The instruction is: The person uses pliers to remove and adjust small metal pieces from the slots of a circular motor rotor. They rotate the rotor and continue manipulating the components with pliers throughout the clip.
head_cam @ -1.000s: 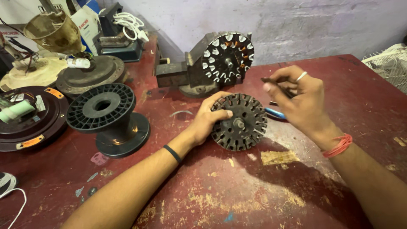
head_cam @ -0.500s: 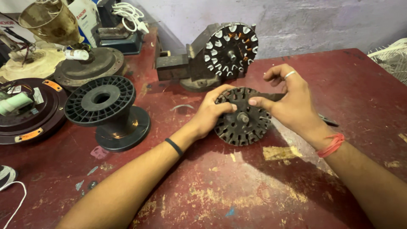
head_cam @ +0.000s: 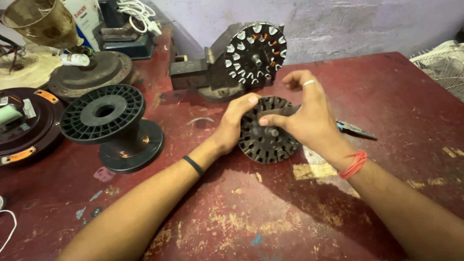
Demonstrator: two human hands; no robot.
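A dark round slotted stator core (head_cam: 265, 141) stands tilted on the red table (head_cam: 270, 212). My left hand (head_cam: 233, 123) grips its left rim, thumb on top. My right hand (head_cam: 305, 116) holds its upper right side, with fingers on the face near the centre hub. A ring is on one finger of my right hand and a red thread around its wrist. Behind the right hand a tool with a blue handle (head_cam: 355, 129) lies on the table.
A second stator with white slot liners (head_cam: 256, 52) sits on a metal block at the back. A black plastic spool (head_cam: 110, 123) stands on the left. Fan motor covers (head_cam: 92, 72) and a dark round housing (head_cam: 24, 125) fill the far left.
My right hand has come down from the air onto the stator core and now grips it. The tool it held lies on the table. The view has shifted slightly.
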